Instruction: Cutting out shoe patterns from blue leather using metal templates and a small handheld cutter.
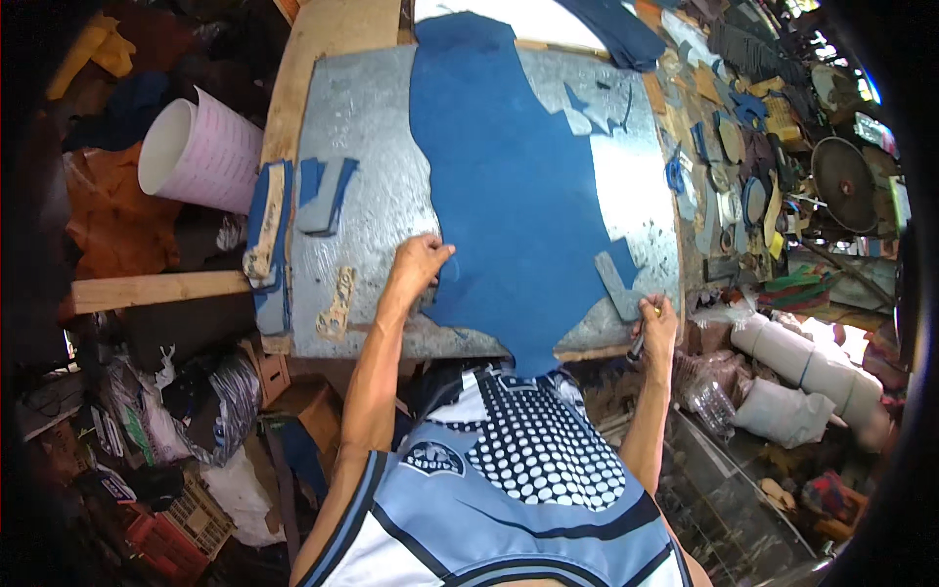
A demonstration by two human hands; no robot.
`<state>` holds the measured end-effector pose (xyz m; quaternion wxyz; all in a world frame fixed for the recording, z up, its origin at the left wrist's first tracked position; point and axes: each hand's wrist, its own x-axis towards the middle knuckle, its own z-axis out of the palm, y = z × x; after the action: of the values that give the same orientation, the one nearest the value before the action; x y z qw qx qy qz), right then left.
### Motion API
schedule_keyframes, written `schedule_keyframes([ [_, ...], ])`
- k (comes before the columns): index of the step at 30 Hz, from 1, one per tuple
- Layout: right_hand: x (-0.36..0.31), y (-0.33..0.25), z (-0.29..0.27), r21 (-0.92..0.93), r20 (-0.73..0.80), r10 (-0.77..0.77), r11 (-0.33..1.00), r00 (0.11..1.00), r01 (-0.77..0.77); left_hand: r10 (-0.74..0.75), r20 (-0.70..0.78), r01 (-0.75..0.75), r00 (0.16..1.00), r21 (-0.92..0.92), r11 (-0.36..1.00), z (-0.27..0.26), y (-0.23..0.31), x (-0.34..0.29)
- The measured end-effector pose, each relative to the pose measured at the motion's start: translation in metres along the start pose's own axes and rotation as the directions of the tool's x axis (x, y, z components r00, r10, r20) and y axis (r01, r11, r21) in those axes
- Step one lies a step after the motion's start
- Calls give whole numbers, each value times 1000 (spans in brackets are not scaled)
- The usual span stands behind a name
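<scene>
Blue leather (509,176) lay against the left hand (421,262), fingers curled nearly together, hold unclear; right hand (659,321) closed round a slim dark tool (636,347), beside an L-shaped grey-blue piece (618,289). Sheet spread over a grey board (377,108), near end overhanging. Small pieces (326,196) lay left; some cutting looked done, most of the sheet whole, presumably left to cut

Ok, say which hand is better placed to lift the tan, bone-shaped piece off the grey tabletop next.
Likely the left hand, nearer that piece; the right hand, across the broad blue leathery sheet, holds a dark tool.
</scene>
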<state>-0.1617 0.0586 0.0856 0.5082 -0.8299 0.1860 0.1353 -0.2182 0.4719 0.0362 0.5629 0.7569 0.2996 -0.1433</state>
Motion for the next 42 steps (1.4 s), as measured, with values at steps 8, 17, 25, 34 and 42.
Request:
schedule_keyframes([
  [8, -2, 6, 11, -31, -24, 13, 999, 1000, -14, -34, 128, 23, 991, 83, 996, -19, -18, -17],
  [17, -6, 11, 18, 50, -37, 98, 994, 994, -96, -28, 73, 18, 997, 137, 990, -19, -20, -44],
  [25, -1, 9, 18, 48, -39, 109, 993, 993, -107, -24, 14, 20, 1000, 227, 974, -12, -19, -38],
  [34, 4, 23, 16, 376, -61, 134, 921, 989, -102, -43, -34, 49, 999, 193, 980, -10, -8, -43],
  [42, 4, 30, 16, 429, -74, 78, 902, 994, -39, -24, -14, 27, 1000, 186, 982, -11, -16, -40],
])
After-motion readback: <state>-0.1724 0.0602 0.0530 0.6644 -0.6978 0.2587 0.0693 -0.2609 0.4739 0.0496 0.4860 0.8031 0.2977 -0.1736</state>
